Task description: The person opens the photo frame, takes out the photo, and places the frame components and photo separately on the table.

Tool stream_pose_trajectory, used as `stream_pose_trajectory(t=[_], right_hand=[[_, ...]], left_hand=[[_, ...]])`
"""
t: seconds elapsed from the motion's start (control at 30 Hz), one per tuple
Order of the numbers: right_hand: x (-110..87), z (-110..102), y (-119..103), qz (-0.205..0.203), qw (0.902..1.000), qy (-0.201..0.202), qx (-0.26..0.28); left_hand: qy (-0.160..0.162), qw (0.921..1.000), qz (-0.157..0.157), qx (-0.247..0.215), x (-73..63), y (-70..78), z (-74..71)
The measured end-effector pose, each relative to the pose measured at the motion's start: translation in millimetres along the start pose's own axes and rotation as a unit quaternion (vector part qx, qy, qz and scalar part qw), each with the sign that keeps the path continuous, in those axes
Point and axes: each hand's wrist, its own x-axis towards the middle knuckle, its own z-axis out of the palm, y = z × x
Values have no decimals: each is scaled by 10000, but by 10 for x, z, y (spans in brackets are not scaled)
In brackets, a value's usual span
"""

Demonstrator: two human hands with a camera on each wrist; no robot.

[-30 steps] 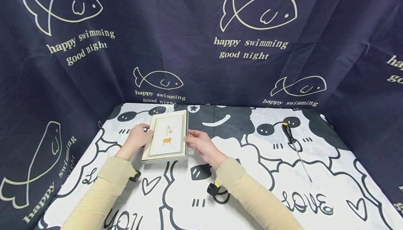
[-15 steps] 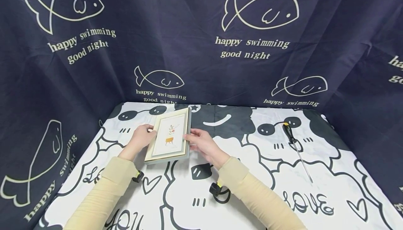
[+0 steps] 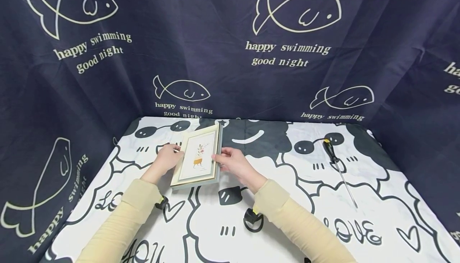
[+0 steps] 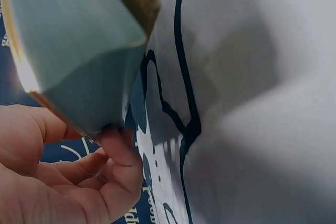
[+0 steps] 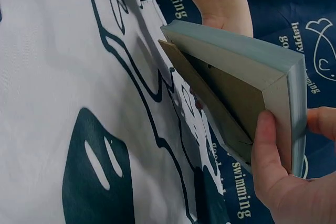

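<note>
A picture frame (image 3: 198, 160) with a cream front and a print of a potted plant is held tilted over the table, left of the middle. My left hand (image 3: 168, 159) pinches its left edge. On the opposite edge my right hand (image 3: 238, 164) grips it, thumb on the front and fingers behind. Pale blue-green sides of the frame (image 4: 73, 35) fill the upper left of the left wrist view, fingertips at the lower edge. Seen from the right wrist, a brown stand flap (image 5: 198, 83) angles out from the back of the frame (image 5: 236, 48).
A screwdriver (image 3: 334, 157) with a black and yellow handle lies at the right of the table, shaft towards the front. The patterned cloth (image 3: 287, 199) covers the table. A dark fish-print curtain (image 3: 230, 75) rises behind and on both sides.
Both hands have shifted the picture frame a little to the right. It has turned so that more of its thick right side shows. The screwdriver has stayed put.
</note>
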Motion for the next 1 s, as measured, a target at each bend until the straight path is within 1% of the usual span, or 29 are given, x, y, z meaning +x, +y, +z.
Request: stream_pose_trajectory(t=[0.27,0.4,0.6,0.8,0.9,1.0], right_hand=[[-39,-71,-41,-92,9991,-32,-402],[-44,-102,-71,-16,9980,9,-635],[-48,-149,-113,91,9959,95,-895],[-81,-197,-155,121,9947,256,-989],[-93,-228,-171,109,9943,321,-1006],[-97,-258,-191,91,9941,343,-1030]], left_hand=[[-25,9999,54,138,39,18,75],[-20,9997,68,226,47,47,112],[50,9989,290,352,70,79,174],[-2,9984,388,414,114,90,244],[-11,9980,433,468,110,131,265],[-42,9982,442,415,106,169,287]])
